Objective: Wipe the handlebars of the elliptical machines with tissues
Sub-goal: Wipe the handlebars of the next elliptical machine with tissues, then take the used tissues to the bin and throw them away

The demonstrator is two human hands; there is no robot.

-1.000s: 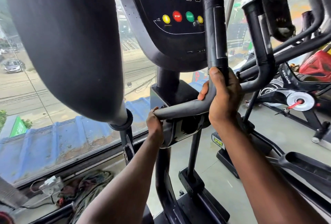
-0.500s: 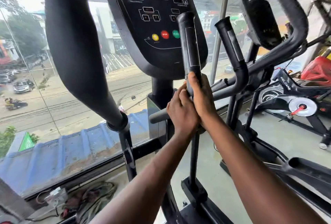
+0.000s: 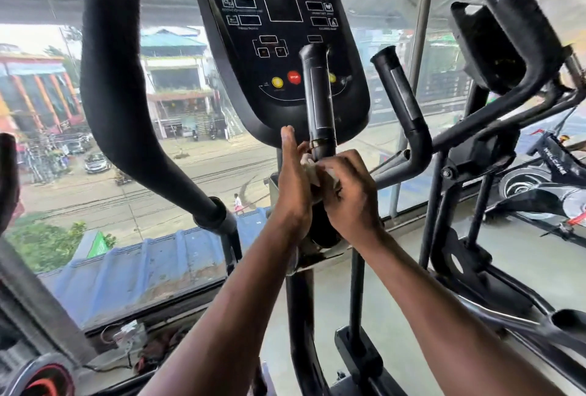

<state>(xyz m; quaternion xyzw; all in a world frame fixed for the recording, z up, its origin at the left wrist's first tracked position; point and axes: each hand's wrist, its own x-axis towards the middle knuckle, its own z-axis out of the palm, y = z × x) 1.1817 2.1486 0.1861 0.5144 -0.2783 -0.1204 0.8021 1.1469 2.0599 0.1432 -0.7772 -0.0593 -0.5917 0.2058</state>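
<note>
while both hands meet at the base of the upright handlebar (image 3: 318,97), the right hand (image 3: 348,196) curls shut on a white tissue (image 3: 320,173); left hand (image 3: 293,180) lies flat, fingers straight. its upper grip and the neighbouring handlebar (image 3: 398,94) likely remain.

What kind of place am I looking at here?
Most likely a gym on an upper floor: an elliptical console with upright handlebar, more exercise machines at right, and a window overlooking a street below.
</note>
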